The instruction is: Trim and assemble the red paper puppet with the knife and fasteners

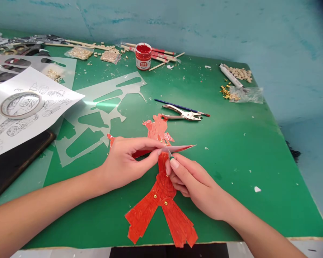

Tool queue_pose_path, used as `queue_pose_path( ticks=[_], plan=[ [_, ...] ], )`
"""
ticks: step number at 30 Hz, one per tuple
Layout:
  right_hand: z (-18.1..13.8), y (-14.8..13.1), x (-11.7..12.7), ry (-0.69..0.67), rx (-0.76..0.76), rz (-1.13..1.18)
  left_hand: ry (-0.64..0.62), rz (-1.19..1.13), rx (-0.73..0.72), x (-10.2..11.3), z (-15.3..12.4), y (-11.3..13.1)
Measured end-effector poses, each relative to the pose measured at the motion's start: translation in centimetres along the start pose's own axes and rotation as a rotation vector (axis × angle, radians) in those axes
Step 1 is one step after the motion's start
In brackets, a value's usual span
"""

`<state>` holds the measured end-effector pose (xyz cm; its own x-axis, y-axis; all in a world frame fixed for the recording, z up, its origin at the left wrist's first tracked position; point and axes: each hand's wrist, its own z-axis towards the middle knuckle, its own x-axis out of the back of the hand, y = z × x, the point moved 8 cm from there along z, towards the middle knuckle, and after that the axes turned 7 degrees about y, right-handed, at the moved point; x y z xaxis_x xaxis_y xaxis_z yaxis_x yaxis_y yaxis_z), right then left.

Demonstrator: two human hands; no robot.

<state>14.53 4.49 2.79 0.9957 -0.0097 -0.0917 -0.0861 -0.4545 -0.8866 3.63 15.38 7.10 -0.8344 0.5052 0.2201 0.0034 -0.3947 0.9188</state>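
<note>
Green covers the table (231, 161), and near the middle of its front edge lies a red jointed paper figure (161, 200) with brass fasteners at the hips. The left hand (123, 163) pinches a red arm piece (177, 148) against the figure's shoulder, while the right hand (193, 182) holds fingertips closed on something small there, seemingly a fastener. Joining looks underway; lining up the holes precisely matters next.

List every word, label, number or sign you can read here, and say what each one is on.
Nothing here reads clearly.
Red paint jar: a white label with red characters, too small and blurred to read.
White printed sheet under the tape roll: line drawings only, no legible text.
Red paper figure between the left hand and right hand: embossed pattern, no words.
</note>
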Motion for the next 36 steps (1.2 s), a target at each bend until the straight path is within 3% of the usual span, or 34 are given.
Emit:
queue_pose_path(
  ticks=[22, 36],
  plan=[
    [0.0, 0.4, 0.3, 0.051, 0.022, -0.149, 0.027, 0.099, -0.124, 0.2, -0.2, 0.7],
    [-0.1, 0.1, 0.2, 0.049, 0.036, -0.183, 0.058, 0.186, -0.278, 0.2, -0.7, 1.6]
  ],
)
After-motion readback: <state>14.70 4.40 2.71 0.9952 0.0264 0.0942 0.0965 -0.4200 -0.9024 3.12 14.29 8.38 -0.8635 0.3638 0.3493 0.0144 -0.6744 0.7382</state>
